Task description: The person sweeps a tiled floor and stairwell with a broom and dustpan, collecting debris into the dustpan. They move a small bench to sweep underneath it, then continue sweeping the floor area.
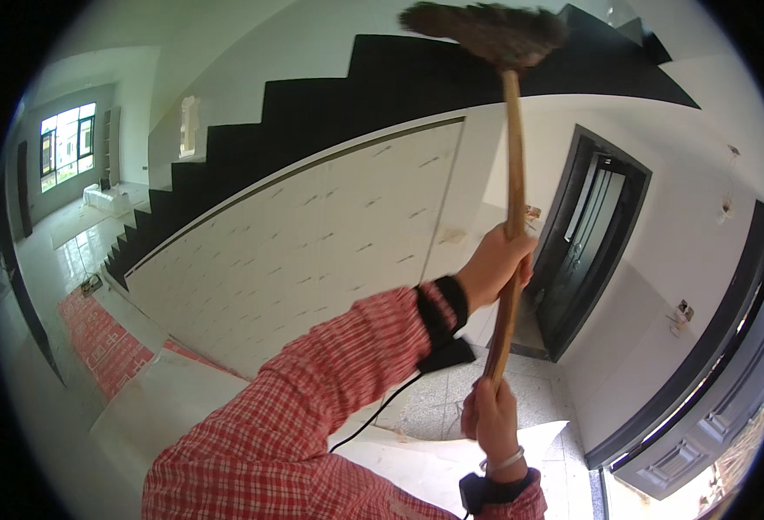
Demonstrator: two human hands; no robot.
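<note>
A broom with a long wooden handle (516, 149) is raised nearly upright in front of me, its dark bristle head (486, 31) at the top. My left hand (496, 263) is wrapped around the handle about midway. Lower down, my right hand (494, 416) grips the same handle near its bottom end. The slightly blurred bristles overlap the black stepped side of a staircase (304, 110); whether they touch it I cannot tell. Both wrists wear black straps over red checked sleeves, with a pale bangle on the right wrist.
Below the stairs stands a pale patterned wall panel (304, 240). To the right are a dark-framed doorway (590, 240), an electrical box with loose wires (683, 312) and an open grey door (701, 422). White sheeting (161, 396) and red printed sheeting (105, 344) cover parts of the floor.
</note>
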